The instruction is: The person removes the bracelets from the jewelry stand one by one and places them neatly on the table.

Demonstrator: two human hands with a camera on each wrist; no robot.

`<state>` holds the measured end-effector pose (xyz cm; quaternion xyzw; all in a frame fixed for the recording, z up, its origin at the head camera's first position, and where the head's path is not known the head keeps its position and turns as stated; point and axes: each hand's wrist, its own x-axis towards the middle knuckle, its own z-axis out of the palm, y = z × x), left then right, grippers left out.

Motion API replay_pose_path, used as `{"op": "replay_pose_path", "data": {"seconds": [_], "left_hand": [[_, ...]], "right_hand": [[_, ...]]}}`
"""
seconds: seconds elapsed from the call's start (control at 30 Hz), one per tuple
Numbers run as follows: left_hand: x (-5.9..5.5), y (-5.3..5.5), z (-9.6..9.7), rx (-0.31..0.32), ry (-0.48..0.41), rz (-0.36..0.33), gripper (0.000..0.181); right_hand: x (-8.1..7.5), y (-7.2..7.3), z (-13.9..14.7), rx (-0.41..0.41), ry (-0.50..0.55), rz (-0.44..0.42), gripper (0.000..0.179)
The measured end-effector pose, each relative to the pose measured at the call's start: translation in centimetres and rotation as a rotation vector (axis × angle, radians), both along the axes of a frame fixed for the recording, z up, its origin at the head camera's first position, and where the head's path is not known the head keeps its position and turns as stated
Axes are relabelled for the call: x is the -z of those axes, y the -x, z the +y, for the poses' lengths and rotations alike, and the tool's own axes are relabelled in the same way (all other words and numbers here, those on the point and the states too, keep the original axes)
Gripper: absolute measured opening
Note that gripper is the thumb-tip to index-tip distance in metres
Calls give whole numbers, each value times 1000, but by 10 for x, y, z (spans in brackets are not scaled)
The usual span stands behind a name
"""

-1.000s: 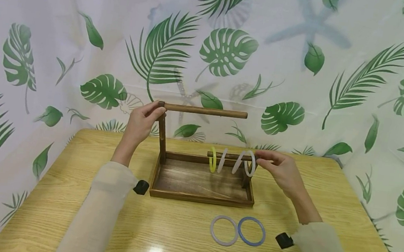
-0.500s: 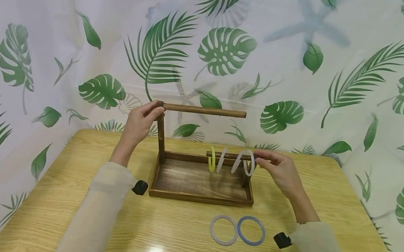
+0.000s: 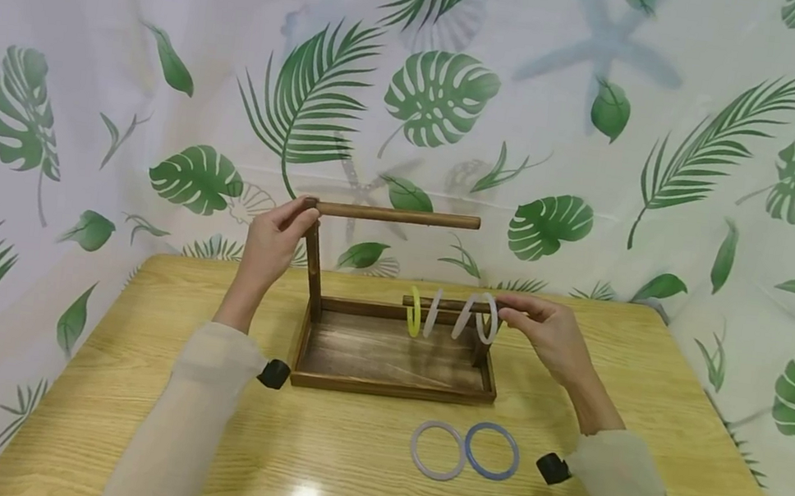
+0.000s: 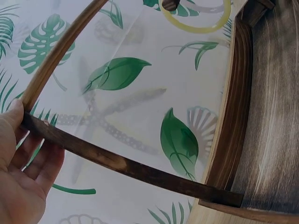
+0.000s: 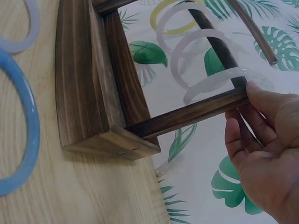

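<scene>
A dark wooden display rack [image 3: 391, 390] has a tray base, a tall left post [image 3: 313, 279] with an upper bar [image 3: 401, 216], and a shorter right post. My left hand [image 3: 270, 242] pinches the top corner of the tall post, where the upper bar joins. At the short post's top, my right hand [image 5: 275, 140] pinches the corner by the lower bar [image 5: 217, 46]. A yellow bangle [image 5: 175, 32] and three pale bangles hang on that lower bar, the whitish one [image 5: 212, 80] nearest my right fingers. The upper bar carries nothing.
In front of the rack, a pale lilac bangle [image 3: 435, 476] and a blue bangle [image 3: 489, 476] lie flat side by side on the wooden table [image 3: 146, 416]. A leaf-patterned cloth [image 3: 237, 96] hangs behind and around the table.
The head view has shifted slightly, so everything appears a little further left. Both hands keep their hold on the rack, and the bangles stay where they were.
</scene>
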<state>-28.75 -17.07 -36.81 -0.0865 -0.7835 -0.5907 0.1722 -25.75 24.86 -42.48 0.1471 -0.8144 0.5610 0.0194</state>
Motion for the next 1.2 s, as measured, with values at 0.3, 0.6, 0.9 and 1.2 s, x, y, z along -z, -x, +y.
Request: {"op": "replay_pose_path", "data": {"seconds": [0.3,0.6,0.9,1.2], "left_hand": [[-2,-7,10,-111,25,30,43],[-7,-20,23,-256,-61,127,38],[-10,-39,31,-313,-35,199,31],[2,-52,54,-165,5,126,29]], "right_hand": [[0,2,1,3,-24,-8,37],[0,1,2,13,-31,-25,39],[-1,2,1,26,-39,-35,40],[-1,1,1,27,-25,-23,39]]}}
